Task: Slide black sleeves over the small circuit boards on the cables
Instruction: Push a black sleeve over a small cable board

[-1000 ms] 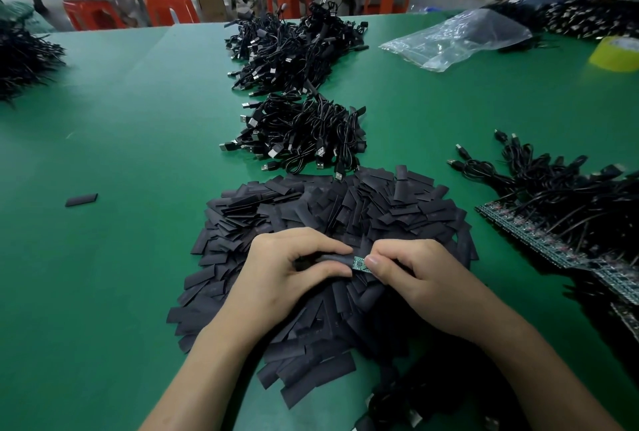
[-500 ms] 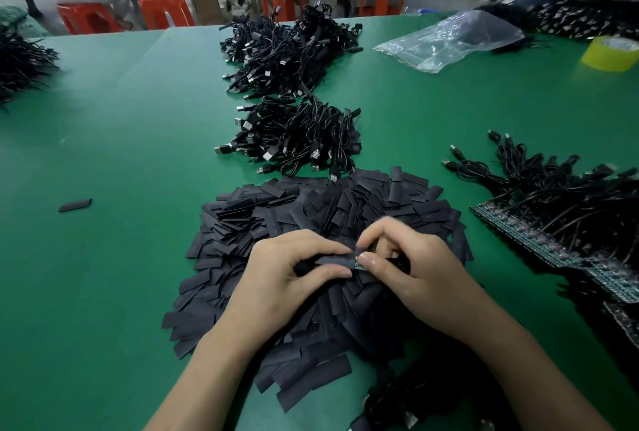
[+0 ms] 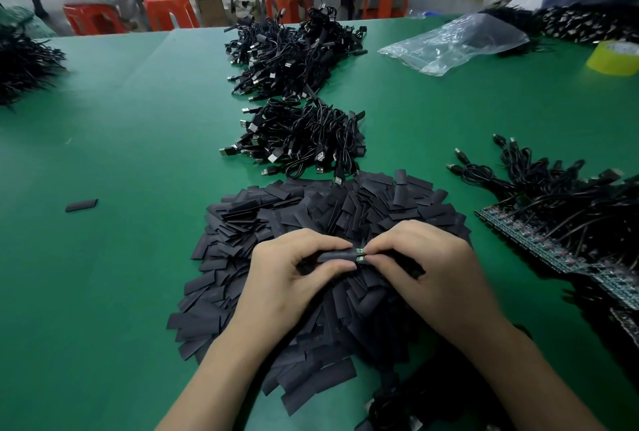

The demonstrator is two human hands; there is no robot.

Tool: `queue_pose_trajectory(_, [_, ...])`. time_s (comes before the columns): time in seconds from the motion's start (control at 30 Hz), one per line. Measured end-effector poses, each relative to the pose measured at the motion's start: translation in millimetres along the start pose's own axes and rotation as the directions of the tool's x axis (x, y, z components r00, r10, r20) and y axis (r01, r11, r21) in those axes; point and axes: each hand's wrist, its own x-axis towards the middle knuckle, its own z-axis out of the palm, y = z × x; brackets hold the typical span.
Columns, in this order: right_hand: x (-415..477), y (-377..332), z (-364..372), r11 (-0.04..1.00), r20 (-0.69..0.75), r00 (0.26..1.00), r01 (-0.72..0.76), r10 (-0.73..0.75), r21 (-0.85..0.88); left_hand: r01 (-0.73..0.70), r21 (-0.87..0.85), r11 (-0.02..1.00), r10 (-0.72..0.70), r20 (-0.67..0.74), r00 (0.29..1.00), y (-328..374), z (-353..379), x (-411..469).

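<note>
Left hand [image 3: 287,280] grips sleeve [image 3: 336,255], right hand [image 3: 427,266] pinches circuit board [image 3: 360,255] over green table [image 3: 138,126]; stools [image 3: 171,10] beyond.

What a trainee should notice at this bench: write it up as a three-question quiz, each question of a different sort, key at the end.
1. True or false: the left hand grips a black sleeve.
2. What sticks out of that sleeve at the fingertips of the right hand? A. a green circuit board; B. a USB plug; C. yellow tape.
3. Fill in: the stray sleeve lies alone to the ___ of the sleeve pile.

Key: 1 true; 2 A; 3 left.
</note>
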Motion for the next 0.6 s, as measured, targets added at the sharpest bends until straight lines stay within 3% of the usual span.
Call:
queue_pose_trajectory(0.33, [0.3,-2.5,-1.6,0.998,-0.018,0.999,0.045,-0.046,-0.052,0.026,-0.056,0.998,-0.03,-0.081,0.996,1.8,9.0,-3.0])
queue_pose_trajectory(0.6, [0.5,-2.6,-3.4,0.991,-0.019,0.996,0.084,-0.087,-0.104,0.083,-0.124,0.989,-0.091,-0.056,0.994,2.0,8.3,-2.6])
